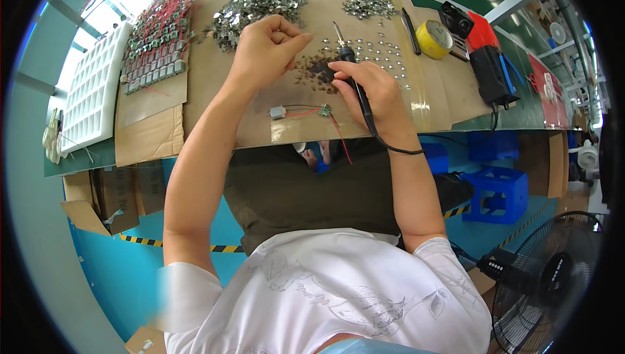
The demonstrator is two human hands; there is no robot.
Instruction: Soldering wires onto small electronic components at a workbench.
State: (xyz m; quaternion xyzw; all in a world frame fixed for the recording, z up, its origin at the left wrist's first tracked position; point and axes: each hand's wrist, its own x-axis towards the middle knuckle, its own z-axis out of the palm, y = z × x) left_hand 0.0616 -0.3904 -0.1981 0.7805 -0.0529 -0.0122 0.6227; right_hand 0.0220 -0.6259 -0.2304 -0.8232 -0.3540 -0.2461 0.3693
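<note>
My right hand point(371, 90) grips a black soldering iron point(348, 61) with its metal tip pointing up and away, its cable trailing off the table edge. My left hand point(267, 45) is curled with fingertips pinched together just left of the iron's tip; whether it holds a small part I cannot tell. Below both hands lies a small grey motor point(278, 112) joined by red and black wires to a tiny green board point(324, 111). A scorched dark patch point(316, 69) marks the cardboard between my hands.
Piles of small metal parts point(257, 6) and a second heap of metal parts point(370, 6) lie at the back. Rows of wired pieces with red leads point(156, 38) sit left, beside a white grid tray point(91, 87). Yellow tape roll point(433, 38), black power unit point(491, 71), floor fan point(553, 276) at right.
</note>
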